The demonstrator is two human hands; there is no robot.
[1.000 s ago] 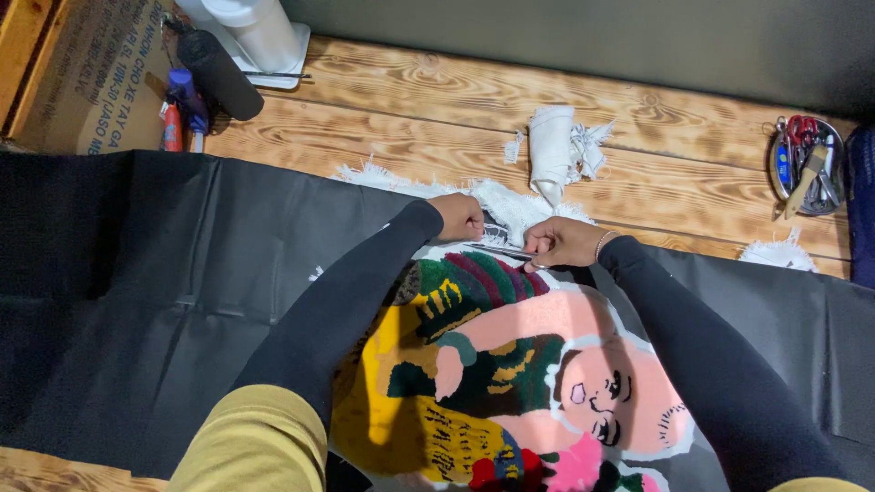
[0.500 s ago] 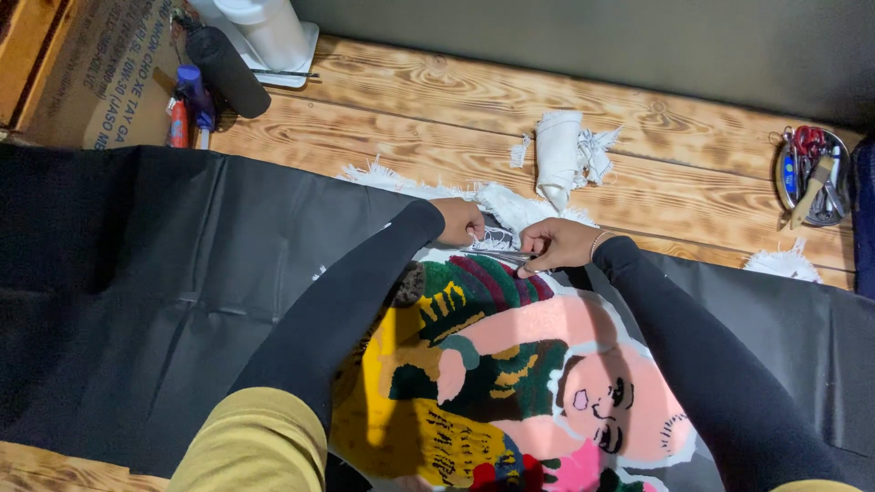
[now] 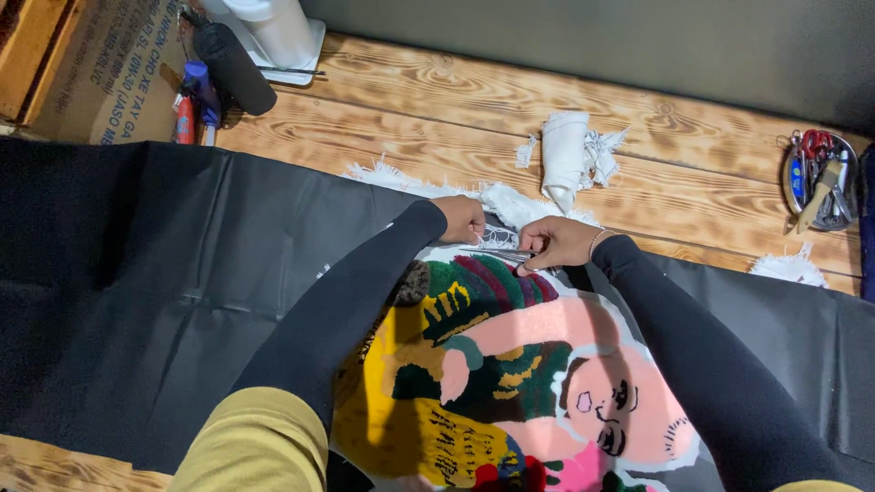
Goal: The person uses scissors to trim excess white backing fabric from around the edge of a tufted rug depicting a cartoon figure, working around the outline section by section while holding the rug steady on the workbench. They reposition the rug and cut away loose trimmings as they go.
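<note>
A colourful tufted rug (image 3: 510,364) with a pink cartoon face lies on a black sheet (image 3: 164,273). Both my hands meet at its far edge, where white frayed backing cloth (image 3: 510,202) sticks out. My left hand (image 3: 463,219) pinches that white cloth. My right hand (image 3: 558,244) grips slim metal scissors (image 3: 492,252), blades pointing left toward the left hand, right along the rug's border. Both arms wear black sleeves.
A rolled scrap of white cloth (image 3: 567,155) lies on the wooden table (image 3: 410,100) beyond my hands. A round metal dish (image 3: 820,169) of small tools sits at the far right. A cardboard box (image 3: 100,64), a black cylinder (image 3: 233,66) and small bottles (image 3: 190,105) stand at the far left.
Both hands stay at the rug's far edge with hardly any shift. The scissors stay between them.
</note>
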